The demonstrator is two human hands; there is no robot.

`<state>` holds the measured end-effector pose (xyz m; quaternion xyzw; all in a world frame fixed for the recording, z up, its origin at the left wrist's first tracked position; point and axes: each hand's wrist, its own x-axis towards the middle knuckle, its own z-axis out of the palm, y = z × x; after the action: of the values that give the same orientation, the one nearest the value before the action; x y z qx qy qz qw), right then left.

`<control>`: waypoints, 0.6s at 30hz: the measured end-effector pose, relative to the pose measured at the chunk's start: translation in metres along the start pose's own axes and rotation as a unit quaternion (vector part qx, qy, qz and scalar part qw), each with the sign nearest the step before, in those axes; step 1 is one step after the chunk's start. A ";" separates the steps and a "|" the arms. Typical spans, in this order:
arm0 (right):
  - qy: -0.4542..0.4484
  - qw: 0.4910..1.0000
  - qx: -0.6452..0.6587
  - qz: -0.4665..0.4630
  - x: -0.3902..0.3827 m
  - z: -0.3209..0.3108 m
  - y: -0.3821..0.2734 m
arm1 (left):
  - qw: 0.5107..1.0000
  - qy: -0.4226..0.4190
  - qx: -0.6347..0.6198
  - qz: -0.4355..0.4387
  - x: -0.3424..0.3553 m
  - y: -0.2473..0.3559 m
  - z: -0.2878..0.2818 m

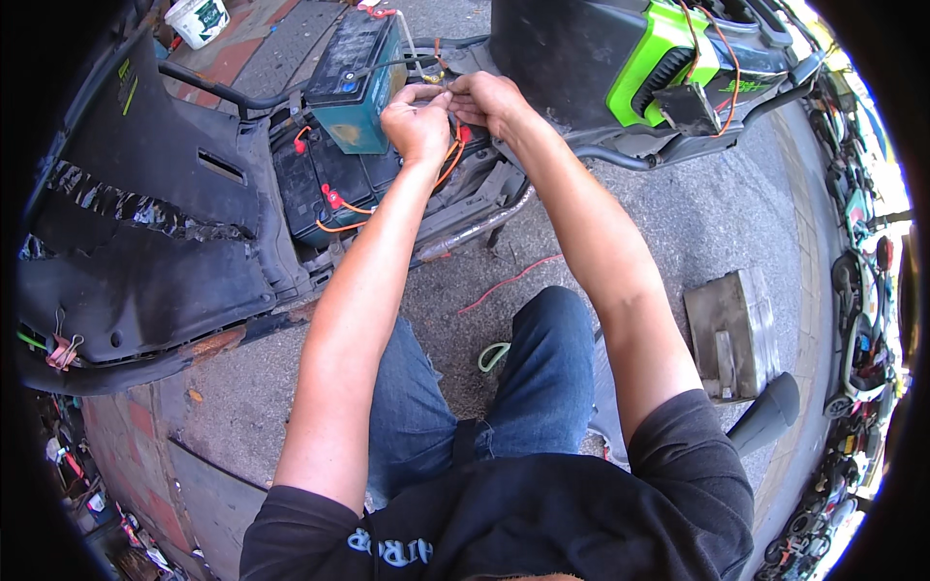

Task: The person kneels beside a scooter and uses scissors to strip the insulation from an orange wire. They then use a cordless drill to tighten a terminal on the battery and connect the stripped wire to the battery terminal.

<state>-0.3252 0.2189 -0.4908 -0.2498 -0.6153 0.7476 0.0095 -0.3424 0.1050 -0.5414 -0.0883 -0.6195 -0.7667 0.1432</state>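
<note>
Reference: the raised battery point(351, 131), qty 1, teal-sided with a black top.

Hands: 2, left hand point(417, 124) and right hand point(489, 102), both right of it.

Lower batteries point(344, 172): at least 2, below it, exact count hidden.

Red terminal caps point(334, 198): 3 visible, 2 below-left of it, 1 below-right.

Orange wires point(341, 228): at least 3 below it, overlap blocks a firm count.

Bright green frame point(628, 82): 1, right of it.

White bucket point(199, 24): 1, upper left of it.

Loose red wire point(509, 283): 1, below-right.

Pale green loop point(494, 356): 1, farther below-right.

Metal box point(731, 334): 1, far below-right.
</note>
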 end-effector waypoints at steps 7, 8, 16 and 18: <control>-0.021 0.999 -0.028 0.005 -0.002 0.003 -0.005 | 0.987 0.023 -0.120 -0.103 -0.001 0.004 -0.003; -0.060 0.997 -0.039 -0.010 -0.004 -0.003 -0.008 | 0.988 0.020 -0.111 -0.102 0.000 0.006 -0.004; -0.108 0.982 -0.147 -0.055 0.000 -0.017 -0.022 | 0.999 -0.012 -0.025 -0.039 -0.006 0.011 -0.001; -0.085 0.980 -0.169 -0.068 0.002 -0.014 -0.022 | 0.999 -0.022 -0.018 -0.021 -0.005 0.009 -0.001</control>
<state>-0.3276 0.2378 -0.4725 -0.1408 -0.7467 0.6491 -0.0342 -0.3348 0.1028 -0.5351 -0.0949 -0.6103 -0.7786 0.1114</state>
